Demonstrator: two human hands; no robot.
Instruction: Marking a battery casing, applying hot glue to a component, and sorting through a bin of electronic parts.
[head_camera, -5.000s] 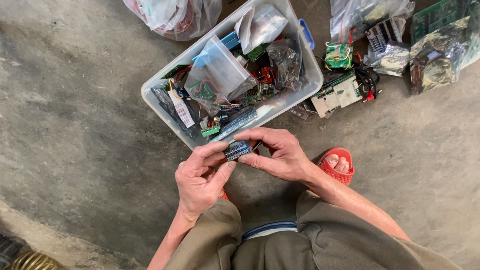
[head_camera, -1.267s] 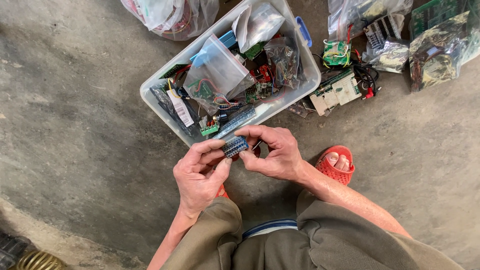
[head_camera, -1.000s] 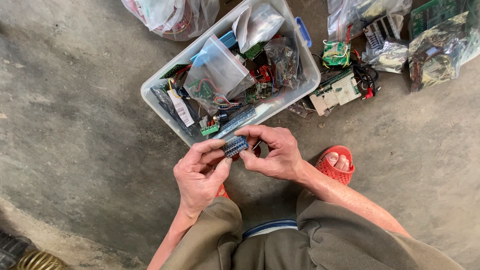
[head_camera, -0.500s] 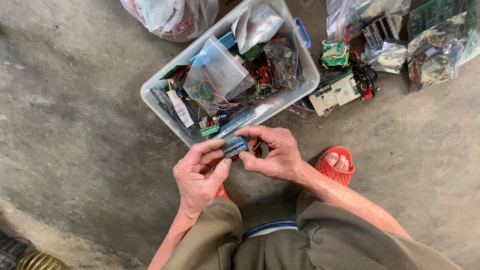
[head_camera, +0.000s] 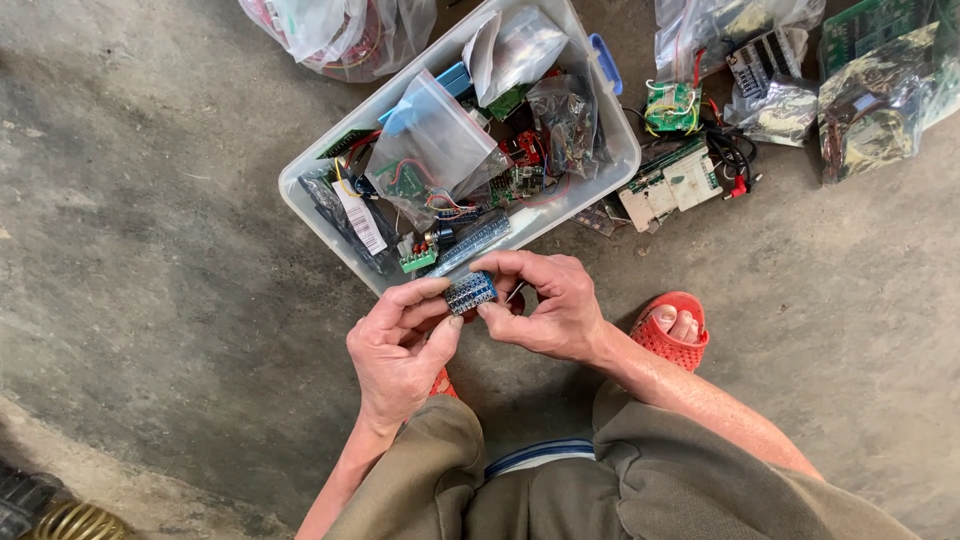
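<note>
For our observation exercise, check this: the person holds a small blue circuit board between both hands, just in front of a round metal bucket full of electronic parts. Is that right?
Not quite. In the head view the container is a rectangular clear plastic bin, not a round metal bucket. The rest stands: left hand and right hand hold the small blue circuit board between them, just in front of it.

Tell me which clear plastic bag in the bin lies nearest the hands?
The flat zip bag holding a small green board and coloured wires, at the bin's middle; the crumpled bags sit farther back.

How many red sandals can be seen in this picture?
2. One red sandal is on the foot right of the right hand; a second red sandal just peeks out under the left hand, mostly hidden.
</note>
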